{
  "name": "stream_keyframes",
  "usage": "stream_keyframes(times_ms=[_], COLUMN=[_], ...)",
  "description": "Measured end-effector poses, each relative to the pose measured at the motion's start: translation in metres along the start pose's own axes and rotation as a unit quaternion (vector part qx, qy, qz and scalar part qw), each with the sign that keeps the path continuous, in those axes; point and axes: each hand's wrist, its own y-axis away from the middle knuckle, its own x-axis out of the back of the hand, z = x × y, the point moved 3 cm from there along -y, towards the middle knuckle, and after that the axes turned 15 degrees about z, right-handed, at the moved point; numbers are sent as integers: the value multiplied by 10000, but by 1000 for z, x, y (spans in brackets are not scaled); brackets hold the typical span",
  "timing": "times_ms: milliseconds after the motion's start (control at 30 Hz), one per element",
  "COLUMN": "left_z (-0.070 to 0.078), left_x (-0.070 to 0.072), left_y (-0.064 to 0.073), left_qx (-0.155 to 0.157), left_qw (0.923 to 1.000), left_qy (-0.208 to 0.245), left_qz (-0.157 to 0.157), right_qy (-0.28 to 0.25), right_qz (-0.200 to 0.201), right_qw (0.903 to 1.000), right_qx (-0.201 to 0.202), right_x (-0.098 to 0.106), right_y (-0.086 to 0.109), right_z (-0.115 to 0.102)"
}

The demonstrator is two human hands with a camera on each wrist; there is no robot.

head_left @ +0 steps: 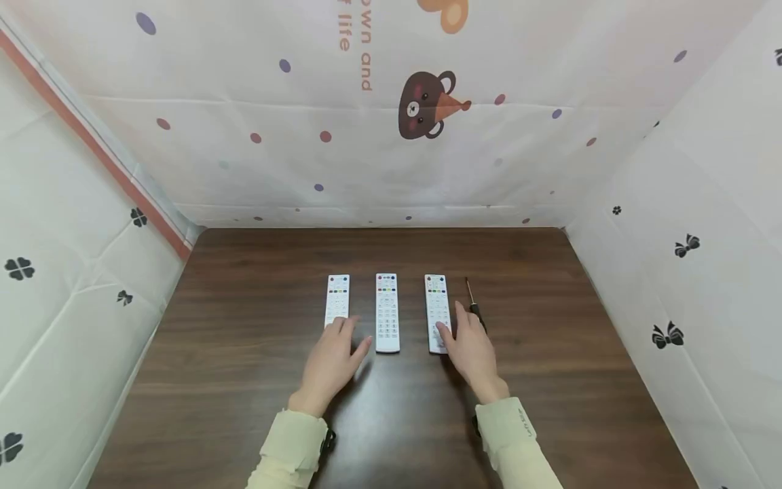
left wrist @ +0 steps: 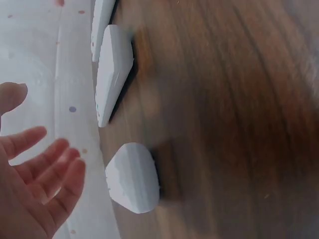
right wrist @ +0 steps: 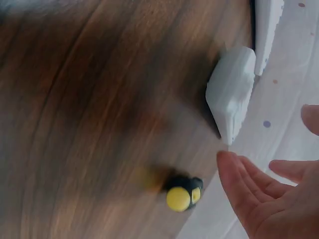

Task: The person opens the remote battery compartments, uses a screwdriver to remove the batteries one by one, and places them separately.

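Observation:
Three white remote controls lie in a row, buttons up: the left remote [head_left: 337, 299], the middle remote [head_left: 387, 309] and the right remote [head_left: 436, 305]. My left hand [head_left: 330, 363] hovers over the lower end of the left remote, hiding that part in the head view. Its fingers are loosely bent and hold nothing; the left wrist view has them apart from the remote [left wrist: 132, 179]. Over the right remote's lower right edge, my right hand [head_left: 473, 350] is held with relaxed fingers and nothing in them. Beside it lies a screwdriver [head_left: 473, 307] with a black and yellow handle [right wrist: 178, 199], partly hidden by the hand.
All of these lie on a dark brown wooden table [head_left: 391, 421]. Behind its far edge hangs a pale printed cloth [head_left: 366, 163] with dots and a bear. More patterned cloth [head_left: 666, 285] borders the right side, and another sheet [head_left: 73, 326] the left.

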Motion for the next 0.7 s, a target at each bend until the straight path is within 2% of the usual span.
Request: stream_keyframes(times_ms=[200,467,567,700], left_z=[-1,8,7,7], left_x=[-4,-18,-23,-29], left_y=[11,26,31,35], left_qx=[58,211,258,351], left_qw=[9993,9936,9919,9894], left_qy=[326,888,1046,1272], left_qz=[-161,-663,-674,-606], right_qy=[239,597,532,54], right_qz=[-245,-749,-887,-915], right_qw=[9991,9936,9922,9919], right_qx=[-231,-601,-695,-876], right_x=[-18,-32,-36,-40], right_y=[-5,-10,-13,-17], right_z=[-6,-1,-1,-2])
